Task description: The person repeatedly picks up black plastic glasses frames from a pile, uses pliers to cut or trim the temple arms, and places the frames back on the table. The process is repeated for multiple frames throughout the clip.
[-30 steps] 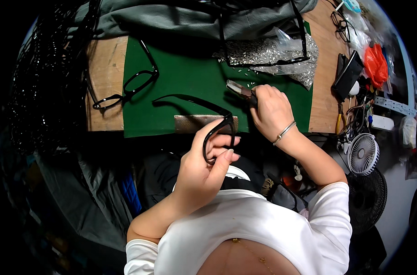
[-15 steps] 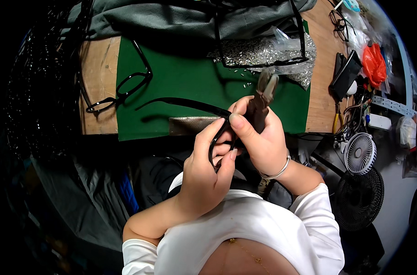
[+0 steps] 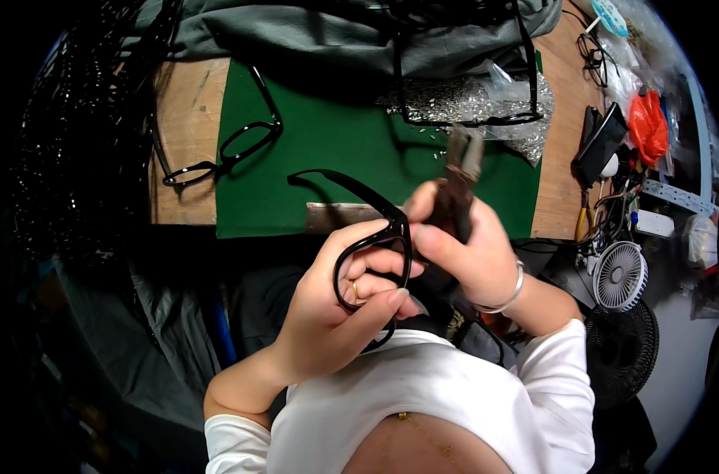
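My left hand (image 3: 316, 316) is closed around a black eyeglass frame (image 3: 396, 229). One rim surrounds several of its fingers, and one temple reaches up and left over the green mat (image 3: 312, 110). My right hand (image 3: 482, 257) grips dark metal pliers (image 3: 457, 186), whose jaws point away from me. The handles are mostly hidden in the palm. Its fingertips are beside the frame's hinge corner; blur hides whether they touch it. A second black eyeglass frame (image 3: 220, 168) rests at the mat's left edge. Another black eyeglass frame (image 3: 486, 123) stands at the back right.
Small shiny metal pieces (image 3: 424, 109) spill from a clear bag (image 3: 511, 96) at the back. Grey cloth (image 3: 312, 38) lies along the far side. On the right are a dark phone-like slab (image 3: 600, 146), a red plastic bag (image 3: 648, 126), and a white fan (image 3: 619, 275). Black strands hang left.
My left hand has lowered and turned the eyeglass frame, so a rim now faces up. My right hand has moved slightly right and down from it, still holding the pliers. The view has shifted slightly.
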The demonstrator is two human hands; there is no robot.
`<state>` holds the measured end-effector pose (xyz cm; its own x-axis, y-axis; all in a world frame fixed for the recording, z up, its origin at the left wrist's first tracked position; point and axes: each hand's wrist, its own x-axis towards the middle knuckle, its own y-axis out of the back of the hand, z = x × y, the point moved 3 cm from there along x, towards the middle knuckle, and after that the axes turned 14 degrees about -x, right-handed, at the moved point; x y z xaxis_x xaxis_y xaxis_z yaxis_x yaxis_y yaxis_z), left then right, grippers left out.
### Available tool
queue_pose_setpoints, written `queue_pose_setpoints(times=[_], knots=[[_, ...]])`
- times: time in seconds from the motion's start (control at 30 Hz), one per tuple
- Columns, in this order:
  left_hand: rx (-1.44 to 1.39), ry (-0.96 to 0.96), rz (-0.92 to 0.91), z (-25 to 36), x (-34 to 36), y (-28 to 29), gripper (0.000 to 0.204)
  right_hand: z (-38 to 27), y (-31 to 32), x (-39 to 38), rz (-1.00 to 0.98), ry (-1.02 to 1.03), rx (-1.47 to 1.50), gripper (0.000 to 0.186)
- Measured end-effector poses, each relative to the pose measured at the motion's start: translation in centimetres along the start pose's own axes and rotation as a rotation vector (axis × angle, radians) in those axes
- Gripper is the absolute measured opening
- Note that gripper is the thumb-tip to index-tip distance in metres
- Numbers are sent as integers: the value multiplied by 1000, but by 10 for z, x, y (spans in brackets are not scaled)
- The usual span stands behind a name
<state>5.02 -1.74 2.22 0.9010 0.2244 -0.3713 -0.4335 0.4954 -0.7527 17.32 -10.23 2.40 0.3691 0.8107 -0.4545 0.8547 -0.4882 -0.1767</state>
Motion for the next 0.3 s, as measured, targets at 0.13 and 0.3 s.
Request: queue_pose_setpoints(times=[0.13, 0.3], knots=[[103, 130, -91, 13, -12, 15, 46, -1, 28, -10, -12, 429, -1034, 19], [167, 177, -112, 9, -16, 18, 44, 2, 20, -7, -253, 440, -1147, 21]])
